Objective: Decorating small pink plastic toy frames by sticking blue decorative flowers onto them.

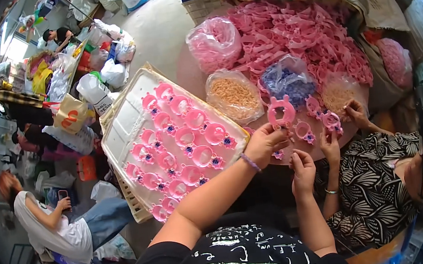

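My left hand [266, 147] is closed on the lower end of a pink plastic ring-shaped piece [278, 103] with small knobs on its rim, held upright over the table. Just below and to the right, my right hand [302, 171] has its thumb and fingertips pinched together. Anything between them is too small to make out. Beyond the hands lie a few similar pink pieces [303, 130]. To my left, a white tray [126, 116] bears rows of such pieces, many with a dark blue part at one end.
Open bags of orange-tan bits [233, 97], blue parts [286, 80] and tan bits [339, 95] stand before a heap of pink pieces [295, 41]. At right, a co-worker's hand [329, 147] holds a pink piece; the other [357, 114] is near the tan bag. Another person [75, 230] sits left.
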Motion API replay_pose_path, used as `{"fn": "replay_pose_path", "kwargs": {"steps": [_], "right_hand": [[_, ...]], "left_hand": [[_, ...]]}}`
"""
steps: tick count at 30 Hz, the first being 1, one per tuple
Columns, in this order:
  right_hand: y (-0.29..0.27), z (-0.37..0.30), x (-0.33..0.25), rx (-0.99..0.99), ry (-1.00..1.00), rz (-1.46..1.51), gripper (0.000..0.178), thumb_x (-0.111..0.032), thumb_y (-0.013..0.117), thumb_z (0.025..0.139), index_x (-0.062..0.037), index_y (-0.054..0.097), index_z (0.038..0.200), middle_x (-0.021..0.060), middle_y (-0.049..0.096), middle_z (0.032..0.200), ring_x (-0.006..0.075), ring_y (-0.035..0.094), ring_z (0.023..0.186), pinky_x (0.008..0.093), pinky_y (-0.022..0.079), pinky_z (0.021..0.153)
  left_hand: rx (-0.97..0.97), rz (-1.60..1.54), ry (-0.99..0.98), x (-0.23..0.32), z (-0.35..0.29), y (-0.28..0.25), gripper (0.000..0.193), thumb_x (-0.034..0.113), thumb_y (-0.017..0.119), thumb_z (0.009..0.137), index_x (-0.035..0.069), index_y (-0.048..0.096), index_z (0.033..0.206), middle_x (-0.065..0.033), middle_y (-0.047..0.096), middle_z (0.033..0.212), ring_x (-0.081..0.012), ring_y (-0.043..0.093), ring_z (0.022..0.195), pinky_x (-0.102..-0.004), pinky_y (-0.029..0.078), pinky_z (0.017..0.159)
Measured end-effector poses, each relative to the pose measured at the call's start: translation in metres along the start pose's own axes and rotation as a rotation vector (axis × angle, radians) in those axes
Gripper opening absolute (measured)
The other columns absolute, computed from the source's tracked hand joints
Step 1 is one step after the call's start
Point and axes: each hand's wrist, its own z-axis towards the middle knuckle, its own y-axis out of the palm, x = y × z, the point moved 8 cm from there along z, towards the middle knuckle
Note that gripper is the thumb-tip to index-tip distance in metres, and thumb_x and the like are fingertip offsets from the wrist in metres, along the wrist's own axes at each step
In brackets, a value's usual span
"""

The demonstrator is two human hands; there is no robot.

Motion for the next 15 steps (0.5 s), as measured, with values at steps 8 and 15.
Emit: {"fn": "replay_pose_path", "kwargs": {"steps": [8,15], "right_hand": [[0.018,-0.014,0.003,-0.071,0.034,-0.128,0.012,-0.006,0.057,0.085,-0.0006,0.06,0.096,0.0002,0.057,0.078,0.0056,0.051,0.067,0.0174,0.041,0.06],[0.017,-0.032,0.03,-0.095,0.169,-0.291,0.014,-0.009,0.059,0.084,-0.0012,0.06,0.096,-0.0004,0.057,0.079,0.0051,0.051,0.068,0.0174,0.042,0.061]], "left_hand": [[0.126,0.019,0.37,0.17,-0.064,-0.116,0.02,0.009,0.06,0.08,0.009,0.057,0.1,-0.0026,0.06,0.091,-0.0155,0.057,0.091,-0.0316,0.042,0.081],[0.661,0.216,0.358,0.279,-0.143,-0.327,0.011,0.014,0.062,0.08,0.011,0.059,0.09,0.0,0.063,0.081,-0.0115,0.06,0.079,-0.0308,0.047,0.071]]}}
